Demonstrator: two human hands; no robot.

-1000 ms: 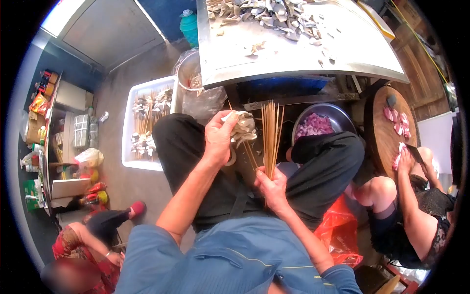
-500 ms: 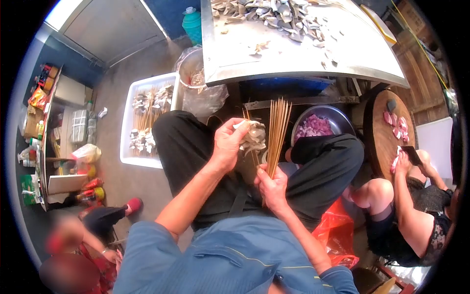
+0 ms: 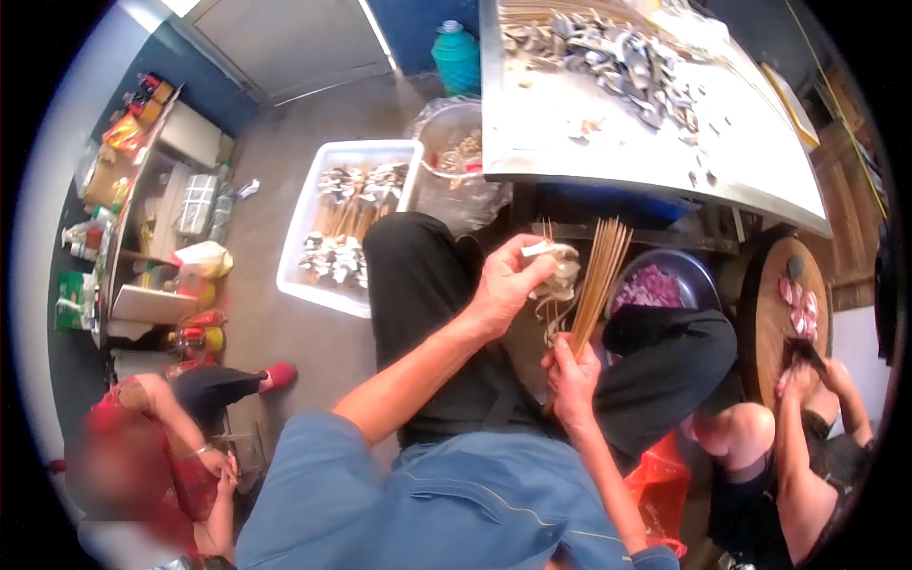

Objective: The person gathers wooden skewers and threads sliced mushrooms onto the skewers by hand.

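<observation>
My right hand (image 3: 572, 378) is closed around a fanned bundle of thin wooden skewers (image 3: 606, 271), their tips pointing up. Just left of the bundle, my left hand (image 3: 505, 285) pinches pale grey sliced pieces (image 3: 559, 275) that sit on skewers, whose tips poke out above. The lower pieces hang close to my right hand's fingers. A white tray (image 3: 288, 249) on the floor at the left holds rows of loaded skewers (image 3: 353, 214). More grey-and-white slices (image 3: 636, 71) are heaped on the metal table.
The metal table's edge (image 3: 655, 180) lies ahead. Beside it stand a lined bucket (image 3: 456, 119) and a teal bottle (image 3: 456, 59). A bowl of pink pieces (image 3: 698, 275) is near my right knee. One person cuts at a round board (image 3: 760, 332); another sits at lower left.
The view has shifted, so the table, tray and hands appear further right. The co-worker's hands and blade have moved a little on the board. Both my hands keep their hold.
</observation>
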